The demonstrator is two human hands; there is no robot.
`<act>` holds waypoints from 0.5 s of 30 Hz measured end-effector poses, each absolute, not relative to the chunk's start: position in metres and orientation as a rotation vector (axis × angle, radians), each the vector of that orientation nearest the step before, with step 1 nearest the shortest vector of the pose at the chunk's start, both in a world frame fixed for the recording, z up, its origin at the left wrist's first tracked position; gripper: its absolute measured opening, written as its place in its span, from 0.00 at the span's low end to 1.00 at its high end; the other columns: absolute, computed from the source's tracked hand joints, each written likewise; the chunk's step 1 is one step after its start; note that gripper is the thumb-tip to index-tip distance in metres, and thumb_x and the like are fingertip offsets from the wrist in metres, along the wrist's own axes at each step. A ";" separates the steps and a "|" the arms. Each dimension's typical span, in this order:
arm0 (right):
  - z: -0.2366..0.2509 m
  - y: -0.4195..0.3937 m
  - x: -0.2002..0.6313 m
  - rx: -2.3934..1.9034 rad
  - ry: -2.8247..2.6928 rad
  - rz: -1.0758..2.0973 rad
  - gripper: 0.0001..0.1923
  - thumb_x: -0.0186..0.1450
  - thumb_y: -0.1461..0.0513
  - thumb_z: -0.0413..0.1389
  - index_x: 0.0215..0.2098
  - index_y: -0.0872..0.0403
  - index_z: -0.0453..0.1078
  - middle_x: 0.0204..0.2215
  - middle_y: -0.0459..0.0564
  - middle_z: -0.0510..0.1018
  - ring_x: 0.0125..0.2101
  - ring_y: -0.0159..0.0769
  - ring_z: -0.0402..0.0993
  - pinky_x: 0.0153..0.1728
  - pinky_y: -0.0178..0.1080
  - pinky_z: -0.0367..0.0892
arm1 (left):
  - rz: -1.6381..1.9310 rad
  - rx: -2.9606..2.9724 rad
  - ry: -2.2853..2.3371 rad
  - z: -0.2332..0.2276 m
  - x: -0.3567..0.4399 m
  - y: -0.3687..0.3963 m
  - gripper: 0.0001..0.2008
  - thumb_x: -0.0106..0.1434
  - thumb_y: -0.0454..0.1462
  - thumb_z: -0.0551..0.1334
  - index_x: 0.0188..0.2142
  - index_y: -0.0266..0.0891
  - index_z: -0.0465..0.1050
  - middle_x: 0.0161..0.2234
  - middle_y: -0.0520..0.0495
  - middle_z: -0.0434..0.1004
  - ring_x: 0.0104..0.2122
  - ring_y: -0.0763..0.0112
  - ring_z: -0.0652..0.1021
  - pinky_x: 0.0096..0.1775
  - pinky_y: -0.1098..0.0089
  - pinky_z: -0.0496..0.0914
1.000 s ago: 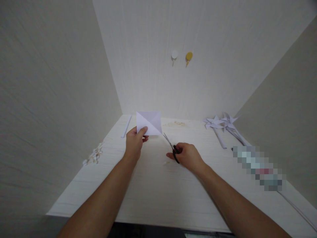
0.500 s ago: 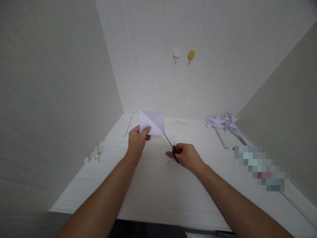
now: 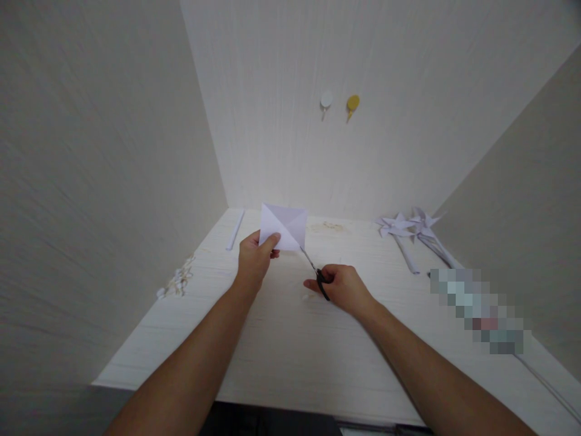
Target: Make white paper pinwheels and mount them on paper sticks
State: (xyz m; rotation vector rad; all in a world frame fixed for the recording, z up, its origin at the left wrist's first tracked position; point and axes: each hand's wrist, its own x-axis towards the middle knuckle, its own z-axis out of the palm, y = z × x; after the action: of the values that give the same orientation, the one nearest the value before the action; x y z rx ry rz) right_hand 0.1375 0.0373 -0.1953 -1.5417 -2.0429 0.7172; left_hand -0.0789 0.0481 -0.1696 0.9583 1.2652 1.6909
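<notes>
Since a moment ago, both of my hands have slid a little to the right, and the scissors' tip has come up to the bottom right corner of the paper.

My left hand (image 3: 254, 261) has a closed grip on the white paper square (image 3: 284, 226). My thumb is pinching its bottom left corner. The paper stands up above my grip and has fold lines going from corner to corner.

My right hand (image 3: 347, 287) has a closed grip on the black handles of the scissors (image 3: 316, 273). The blades point up and left from my grip and touch the paper's corner. I cannot tell how wide the blades are open.

Both hands are held over the white table (image 3: 281, 345). Just left of my right grip, a tiny scrap (image 3: 305, 297) lies on the table. Far left of my left grip is a little pile of small white bits (image 3: 177, 282). Beyond my left grip lies a thin white strip (image 3: 235, 229). Beyond the paper there is a brownish smudge (image 3: 327, 227) on the table.

Far right of my right grip lie paper pinwheels (image 3: 408, 226) on long sticks. Nearer to me on that side is a blurred patch (image 3: 476, 309). High on the wall beyond are a white hook (image 3: 326, 100) and a yellow hook (image 3: 353, 102).

Nothing sits between my two grips and the paper.
</notes>
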 end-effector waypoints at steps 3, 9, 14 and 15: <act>-0.195 0.038 0.138 -1.541 -2.044 0.717 0.26 0.58 0.44 0.66 0.18 0.51 0.62 0.16 0.40 0.63 0.20 0.30 0.55 0.21 0.36 0.50 | 1.683 0.959 1.276 -0.170 -0.079 0.048 0.13 0.49 0.44 0.73 0.27 0.36 0.77 0.22 0.51 0.75 0.21 0.73 0.72 0.26 0.71 0.70; -0.195 0.038 0.136 -1.544 -2.054 0.722 0.26 0.57 0.44 0.66 0.18 0.51 0.62 0.17 0.40 0.63 0.21 0.31 0.56 0.22 0.36 0.50 | 1.675 0.943 1.268 -0.170 -0.079 0.048 0.14 0.48 0.45 0.73 0.28 0.36 0.78 0.22 0.51 0.75 0.22 0.73 0.73 0.26 0.71 0.71; -0.196 0.038 0.136 -1.546 -2.038 0.740 0.26 0.57 0.44 0.66 0.18 0.51 0.61 0.17 0.40 0.63 0.20 0.30 0.56 0.22 0.36 0.49 | 1.666 0.949 1.253 -0.170 -0.078 0.047 0.14 0.48 0.44 0.73 0.28 0.36 0.78 0.22 0.50 0.76 0.22 0.73 0.73 0.26 0.71 0.70; -0.196 0.037 0.136 -1.544 -2.037 0.747 0.26 0.57 0.44 0.66 0.18 0.51 0.61 0.17 0.40 0.63 0.20 0.30 0.56 0.22 0.36 0.49 | 1.664 0.949 1.252 -0.170 -0.078 0.046 0.14 0.48 0.44 0.73 0.28 0.36 0.78 0.22 0.50 0.76 0.22 0.73 0.72 0.26 0.71 0.70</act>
State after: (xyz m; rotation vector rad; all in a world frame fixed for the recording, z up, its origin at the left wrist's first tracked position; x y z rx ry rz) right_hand 0.1358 0.0375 -0.1965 -1.5442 -2.0368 0.7473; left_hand -0.0781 0.0465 -0.1703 0.9494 1.2520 1.6641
